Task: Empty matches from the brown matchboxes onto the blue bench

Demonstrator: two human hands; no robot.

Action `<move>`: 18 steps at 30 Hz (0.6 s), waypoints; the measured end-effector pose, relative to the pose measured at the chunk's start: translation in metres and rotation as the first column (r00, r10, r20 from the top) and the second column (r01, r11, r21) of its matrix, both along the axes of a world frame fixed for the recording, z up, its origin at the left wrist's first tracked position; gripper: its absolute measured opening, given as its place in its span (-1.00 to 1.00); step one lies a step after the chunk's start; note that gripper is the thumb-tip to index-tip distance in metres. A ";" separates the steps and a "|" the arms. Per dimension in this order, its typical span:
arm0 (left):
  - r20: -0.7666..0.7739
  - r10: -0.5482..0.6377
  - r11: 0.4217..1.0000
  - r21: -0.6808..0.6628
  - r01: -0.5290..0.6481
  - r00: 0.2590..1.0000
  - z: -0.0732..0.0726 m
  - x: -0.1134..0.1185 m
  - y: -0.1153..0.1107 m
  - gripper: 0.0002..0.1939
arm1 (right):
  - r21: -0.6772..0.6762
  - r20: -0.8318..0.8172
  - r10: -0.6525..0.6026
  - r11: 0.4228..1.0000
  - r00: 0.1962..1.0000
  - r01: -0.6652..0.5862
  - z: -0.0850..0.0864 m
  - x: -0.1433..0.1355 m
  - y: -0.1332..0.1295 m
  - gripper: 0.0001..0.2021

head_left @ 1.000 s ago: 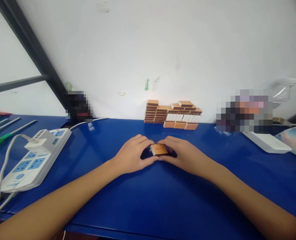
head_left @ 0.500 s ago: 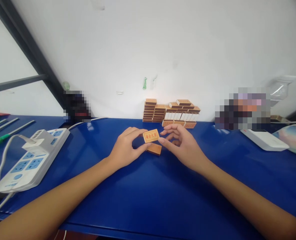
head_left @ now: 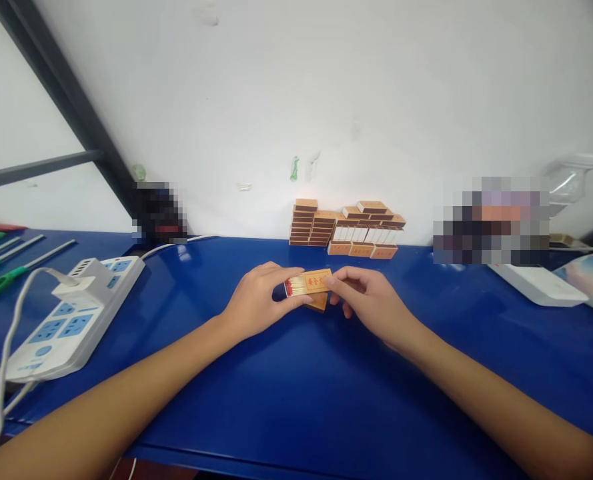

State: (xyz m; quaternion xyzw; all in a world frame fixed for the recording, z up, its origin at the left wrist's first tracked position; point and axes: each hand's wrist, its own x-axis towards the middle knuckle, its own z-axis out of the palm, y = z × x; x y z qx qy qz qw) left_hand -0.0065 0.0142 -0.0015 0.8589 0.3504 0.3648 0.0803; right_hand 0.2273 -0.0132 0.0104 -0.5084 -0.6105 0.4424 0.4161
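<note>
1. Head view. Matchbox (head_left: 310, 283) held just above the blue surface (head_left: 286, 387), centre of frame, between both hands; its tray is slid partway out on the left end, red match heads (head_left: 290, 287) showing.
2. Left hand (head_left: 257, 307): fingers curled, thumb below and fingertips above, pinching the box's left end near the exposed tray.
3. Right hand (head_left: 371, 303): thumb and forefinger pressed on the right end of the sleeve; remaining fingers loosely bent, not spread.
4. Second matchbox (head_left: 320, 303) lies flat on the surface directly under the held one, partly hidden; touching or just apart, cannot tell.
5. Handling (judgement): thin card box, very light, stiff along its edges but easily crushed across the broad faces. Sleeve and tray slide freely, so a grip on the sleeve alone lets the tray slip out and spill matches.
6. Where to hold (judgement): best at the short ends or long narrow edges w/ light pinch; keep box level while the tray is open; avoid rubbing match heads on the striking side.
7. Background: stack of matchboxes (head_left: 346, 230) against the wall, well apart from the hands; power strip (head_left: 71, 317) w/ plugged adapter at far left; white flat device (head_left: 536, 283) at right.
</note>
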 end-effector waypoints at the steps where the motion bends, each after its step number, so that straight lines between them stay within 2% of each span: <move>1: -0.006 0.025 1.000 -0.018 -0.026 1.000 0.000 -0.001 0.001 -0.59 | 0.000 0.005 -0.030 1.000 1.000 0.030 0.000 0.003 0.003 -0.58; 4: -0.029 0.110 0.992 -0.066 -0.111 0.994 0.003 -0.006 0.007 -0.60 | 0.037 0.053 -0.172 0.985 0.984 0.170 -0.004 0.020 0.018 -0.61; 7: -0.083 0.174 0.982 -0.060 -0.180 0.981 0.006 -0.012 0.013 -0.65 | 0.110 0.266 -0.267 0.963 0.926 0.246 -0.008 0.043 0.036 -0.67; 9: -0.162 0.162 0.985 -0.037 -0.170 0.973 0.008 -0.016 0.017 -0.70 | 0.172 0.477 -0.318 0.948 0.819 0.268 -0.010 0.055 0.042 -0.67; 11: -0.255 0.120 0.990 -0.038 -0.134 0.959 0.010 -0.020 0.021 -0.74 | 0.205 0.621 -0.340 0.940 0.706 0.272 -0.010 0.059 0.043 -0.66; 14: -0.342 0.094 0.991 -0.057 -0.121 0.935 0.012 -0.023 0.022 -0.75 | 0.183 0.732 -0.295 0.954 0.615 0.239 -0.006 0.056 0.038 -0.65; 18: -0.296 0.063 0.997 -0.034 -0.076 0.953 0.013 -0.020 0.016 -0.59 | 0.183 0.849 -0.281 0.951 0.447 0.249 0.001 0.051 0.032 -0.63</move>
